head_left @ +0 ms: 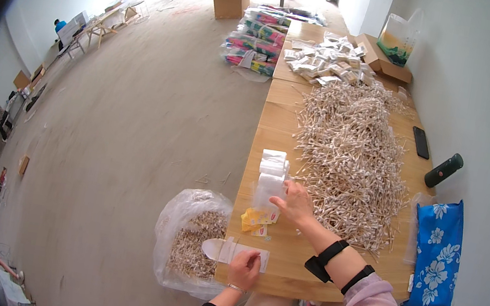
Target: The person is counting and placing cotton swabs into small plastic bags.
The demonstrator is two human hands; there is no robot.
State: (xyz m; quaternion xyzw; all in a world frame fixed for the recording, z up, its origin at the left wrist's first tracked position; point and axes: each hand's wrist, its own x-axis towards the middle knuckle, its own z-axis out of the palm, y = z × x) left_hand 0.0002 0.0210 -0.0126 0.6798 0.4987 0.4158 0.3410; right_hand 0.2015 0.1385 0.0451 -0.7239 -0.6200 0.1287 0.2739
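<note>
1. Desk (275,126): long light wooden top, set along the right wall; the person is seated at its near end.
2. Left hand (245,267): placed at the near edge, near the near-left corner; fingers are curled down and pinched on a small clear bag (232,252).
3. Bag: laid flat across the near-left corner, its rounded left end projecting past the desk edge.
4. Right hand (296,203): laid on the desk, further in than the left; fingertips are closed on the near end of a stack of clear bags (271,176). Whether one bag is being lifted cannot be told.
5. Stack: set along the left edge, in a narrow white-looking row running away from the person.
6. Yellow cards (255,220): a few small pieces, lying between the two hands, just beside the right hand.
7. Sticks (354,151): a very large loose heap of thin pale sticks, covering the middle and right of the desk; its near-left margin is touched by the right hand.
8. Packets (330,61): a pile of small filled packets, at the far end.
9. Phone (421,142): dark, flat, by the right edge.
10. Cylinder (444,170): dark, lying by the right edge, near the phone.
11. Blue cloth (438,251): flowered, at the near-right corner.
12. Sack (189,240): clear plastic, on the floor against the near-left corner, holding more sticks.
</note>
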